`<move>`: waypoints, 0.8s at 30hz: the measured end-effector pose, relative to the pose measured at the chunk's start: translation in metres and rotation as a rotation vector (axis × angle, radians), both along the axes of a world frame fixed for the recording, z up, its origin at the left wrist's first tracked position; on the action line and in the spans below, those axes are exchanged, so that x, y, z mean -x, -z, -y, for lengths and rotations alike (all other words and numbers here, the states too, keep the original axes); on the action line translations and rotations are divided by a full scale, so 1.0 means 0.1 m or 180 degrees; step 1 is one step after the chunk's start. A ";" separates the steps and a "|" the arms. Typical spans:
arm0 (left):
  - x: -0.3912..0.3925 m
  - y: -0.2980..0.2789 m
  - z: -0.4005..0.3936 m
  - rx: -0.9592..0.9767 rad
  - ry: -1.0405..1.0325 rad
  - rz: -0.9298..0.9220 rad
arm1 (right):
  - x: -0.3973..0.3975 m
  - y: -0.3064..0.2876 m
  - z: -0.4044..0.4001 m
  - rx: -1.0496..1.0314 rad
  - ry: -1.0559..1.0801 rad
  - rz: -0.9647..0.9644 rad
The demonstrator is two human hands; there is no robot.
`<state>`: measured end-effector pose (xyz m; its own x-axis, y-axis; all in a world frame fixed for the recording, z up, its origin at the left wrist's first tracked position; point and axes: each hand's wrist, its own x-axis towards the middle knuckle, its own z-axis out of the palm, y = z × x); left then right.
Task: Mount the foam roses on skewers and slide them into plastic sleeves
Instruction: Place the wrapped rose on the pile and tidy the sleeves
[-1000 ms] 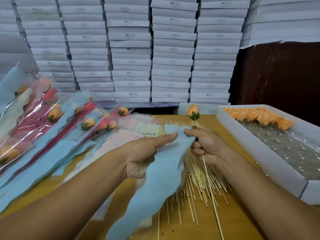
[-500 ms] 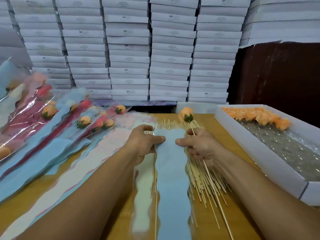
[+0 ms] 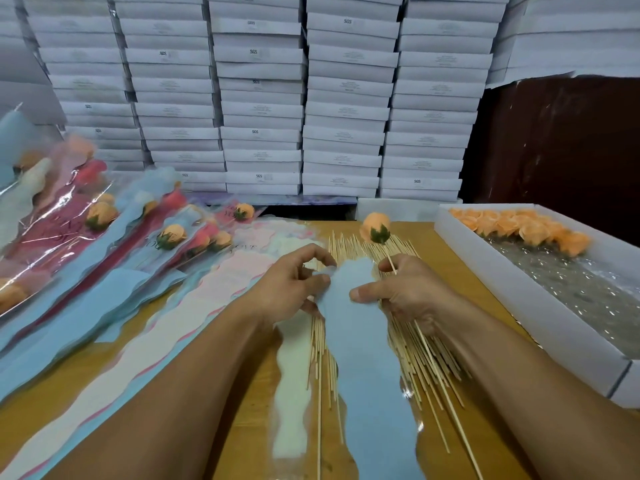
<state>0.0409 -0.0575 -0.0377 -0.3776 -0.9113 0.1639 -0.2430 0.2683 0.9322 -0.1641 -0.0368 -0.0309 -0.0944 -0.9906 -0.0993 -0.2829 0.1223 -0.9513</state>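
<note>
My right hand [image 3: 412, 292] hides the middle of the skewer [image 3: 433, 362] it grips; the peach foam rose [image 3: 375, 227] points away from me. My left hand [image 3: 294, 282] pinches the blue sleeve's [image 3: 367, 358] mouth (near end cut off) over the tabletop [image 3: 242, 403].

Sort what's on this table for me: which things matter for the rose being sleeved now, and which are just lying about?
In use:
- orange foam rose on its wooden skewer, in the right hand
- pale blue plastic sleeve, pinched at its top by the left hand

Lying about:
- loose bamboo skewers
- finished sleeved roses
- white tray of orange roses
- stacked white boxes
</note>
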 end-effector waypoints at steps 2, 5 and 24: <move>0.00 0.02 0.02 0.0153 -0.0128 -0.0090 | -0.01 0.01 0.00 -0.0082 -0.0083 0.0066; 0.01 0.07 0.07 0.0206 -0.0378 -0.0349 | -0.06 0.02 -0.02 -0.0226 -0.0157 0.0148; 0.01 0.10 0.06 -0.0075 0.0036 -0.1190 | 0.05 -0.43 0.45 -0.0981 -0.0357 0.1859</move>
<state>0.0396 -0.0636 -0.0477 -0.3058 -0.9126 0.2715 0.1183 0.2465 0.9619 -0.1694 -0.0815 0.0119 0.1625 -0.9094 -0.3829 0.2411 0.4129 -0.8783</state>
